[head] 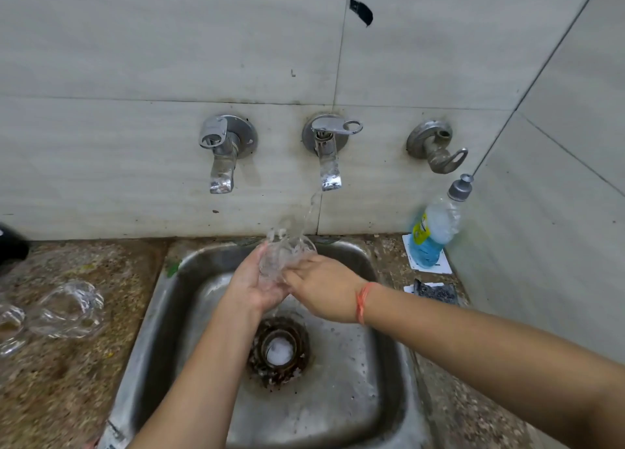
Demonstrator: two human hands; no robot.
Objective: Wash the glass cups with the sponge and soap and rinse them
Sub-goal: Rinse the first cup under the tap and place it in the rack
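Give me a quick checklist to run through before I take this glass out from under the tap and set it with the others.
1. Water from the middle tap falls into the glass cup: ok.
2. The left hand grips the cup from below: ok.
3. The right hand holds its other side: ok.
4. Soap fully rinsed off: cannot tell, splashing water hides the glass.
5. Bare counter between the sink and the other glass cups for setting it down: ok.
6. The drain carrying water away: cannot tell, white foam sits in it.
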